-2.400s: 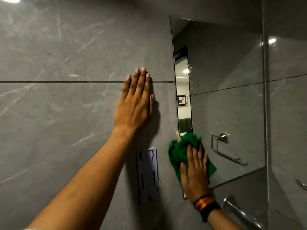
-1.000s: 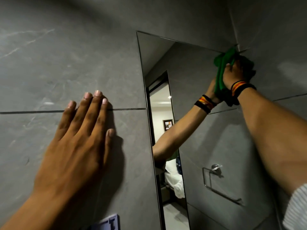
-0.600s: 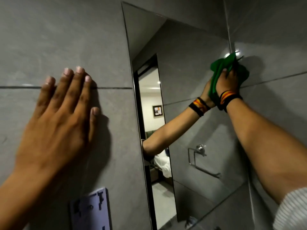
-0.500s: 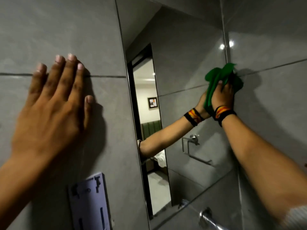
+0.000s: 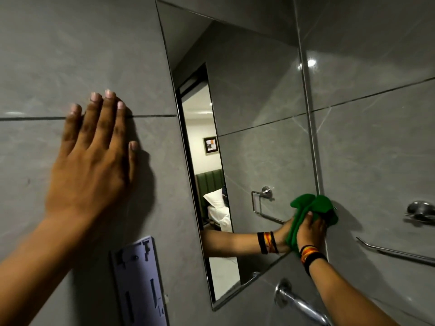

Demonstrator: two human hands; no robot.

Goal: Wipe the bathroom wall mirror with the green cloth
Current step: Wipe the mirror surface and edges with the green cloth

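Note:
The frameless wall mirror hangs on grey tile and fills the middle of the view. My right hand, with coloured bands on the wrist, presses a bunched green cloth against the mirror's lower right edge, close to the room corner. The glass reflects that hand and forearm. My left hand lies flat on the tiled wall left of the mirror, fingers spread, holding nothing.
A pale plastic wall bracket is fixed below my left hand. A chrome grab bar juts out under the mirror. On the right wall are a chrome rail and a round fitting.
My right hand has slid the cloth down the mirror's right edge from the upper corner to near the bottom. The left hand stays flat on the wall. The view has shifted.

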